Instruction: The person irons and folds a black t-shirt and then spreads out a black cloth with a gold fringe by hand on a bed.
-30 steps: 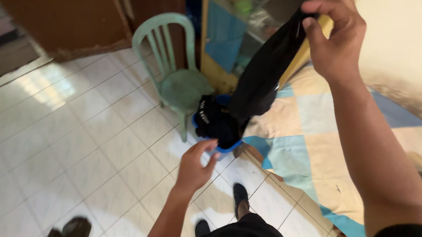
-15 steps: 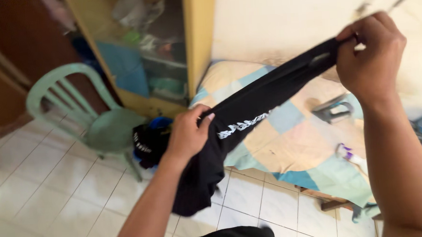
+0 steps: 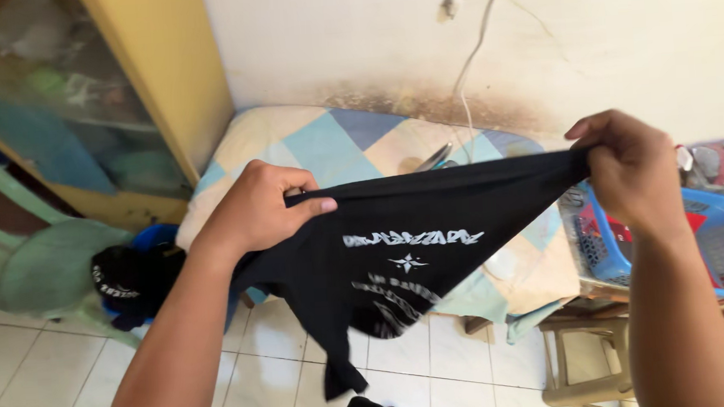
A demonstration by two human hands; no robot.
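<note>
Nearest the camera, the left hand [image 3: 257,206] and the right hand [image 3: 632,170] held a black T-shirt [image 3: 398,251] stretched out between them in the air, above the tiled floor [image 3: 46,374] and in front of the bed. Both sets of fingers were closed tight on the cloth: the left gripped one gathered edge, thumb laid over the fabric, and the right pinched the far corner at about the same height. The shirt hung taut along its top edge and sagged into a loose point below, with a white print of lettering, a small star and streaky strokes across its middle (the lower part of it creased and hard to make out).

To the left, a blue basket [image 3: 153,238] stood on the floor just beside a pale green plastic chair [image 3: 31,266], with dark clothes [image 3: 128,281] heaped in it. To the right, a blue plastic tray [image 3: 716,245] rested on a wooden stool [image 3: 581,358] and held what looked like red items, too blurred to tell apart.

Behind the shirt lay the bed [image 3: 333,138] with its patchwork cover of cream and blue, against a stained white wall [image 3: 620,37], beside a yellow cabinet [image 3: 166,73].
</note>
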